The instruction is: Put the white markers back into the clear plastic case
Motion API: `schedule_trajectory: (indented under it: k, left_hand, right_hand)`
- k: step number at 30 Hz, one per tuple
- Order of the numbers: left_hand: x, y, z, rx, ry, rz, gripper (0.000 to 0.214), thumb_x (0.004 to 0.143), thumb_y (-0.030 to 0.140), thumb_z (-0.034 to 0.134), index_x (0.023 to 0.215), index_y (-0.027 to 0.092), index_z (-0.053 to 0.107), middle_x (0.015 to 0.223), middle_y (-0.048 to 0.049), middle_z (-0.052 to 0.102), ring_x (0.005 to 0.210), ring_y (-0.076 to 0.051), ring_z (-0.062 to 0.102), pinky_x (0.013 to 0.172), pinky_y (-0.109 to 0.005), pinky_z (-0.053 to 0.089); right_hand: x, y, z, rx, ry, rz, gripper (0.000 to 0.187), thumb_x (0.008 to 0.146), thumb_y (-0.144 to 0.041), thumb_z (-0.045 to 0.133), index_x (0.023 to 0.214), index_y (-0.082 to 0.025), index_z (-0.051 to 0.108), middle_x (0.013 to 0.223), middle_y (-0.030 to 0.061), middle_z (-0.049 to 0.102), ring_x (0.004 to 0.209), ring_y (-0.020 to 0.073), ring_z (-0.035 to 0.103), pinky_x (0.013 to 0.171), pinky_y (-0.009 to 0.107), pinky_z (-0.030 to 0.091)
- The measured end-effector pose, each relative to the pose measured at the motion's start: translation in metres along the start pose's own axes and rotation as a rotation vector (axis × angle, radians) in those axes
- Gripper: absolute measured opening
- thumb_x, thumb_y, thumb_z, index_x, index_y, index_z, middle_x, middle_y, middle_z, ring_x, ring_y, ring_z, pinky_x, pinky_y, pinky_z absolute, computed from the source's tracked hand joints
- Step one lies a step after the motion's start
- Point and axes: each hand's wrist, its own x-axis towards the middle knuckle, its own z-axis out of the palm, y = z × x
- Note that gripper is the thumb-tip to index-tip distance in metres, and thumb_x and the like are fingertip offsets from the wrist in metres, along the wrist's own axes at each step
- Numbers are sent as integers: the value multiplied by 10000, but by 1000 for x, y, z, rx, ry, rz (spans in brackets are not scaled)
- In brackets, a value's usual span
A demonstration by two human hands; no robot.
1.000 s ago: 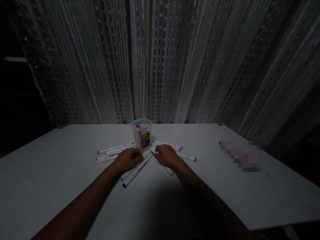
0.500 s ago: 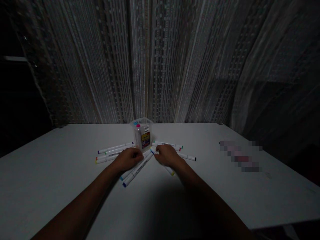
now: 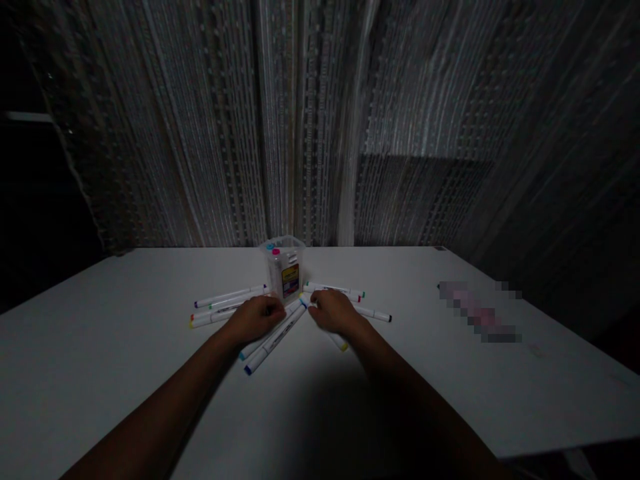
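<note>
Curtain folds point(image 3: 310, 133) have shifted; left hand point(image 3: 257, 316) and right hand point(image 3: 334, 311), half-curled over markers point(image 3: 277, 339), perhaps steady them; grip unclear.

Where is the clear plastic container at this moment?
In the head view, the clear plastic container stands upright slightly left of centre on the white table, just beyond the left hand, with the curtain behind it.

Clear plastic tub point(image 3: 286, 262), smooth markers point(image 3: 277, 338)
</note>
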Motion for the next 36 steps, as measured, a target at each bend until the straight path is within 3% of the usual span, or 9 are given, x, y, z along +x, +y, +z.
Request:
schedule_trajectory:
  k: [36]
  left_hand:
    - [0,10,-5,8,-7,-8,303,776,374,428,772,157,640,772,-54,648,708,-196,564,637,-268,388]
  right_hand:
    - [2,4,0,26,-4,-3,287,819,-317,443,999,-180,620,951,92,656,876,199,587,730,272,379]
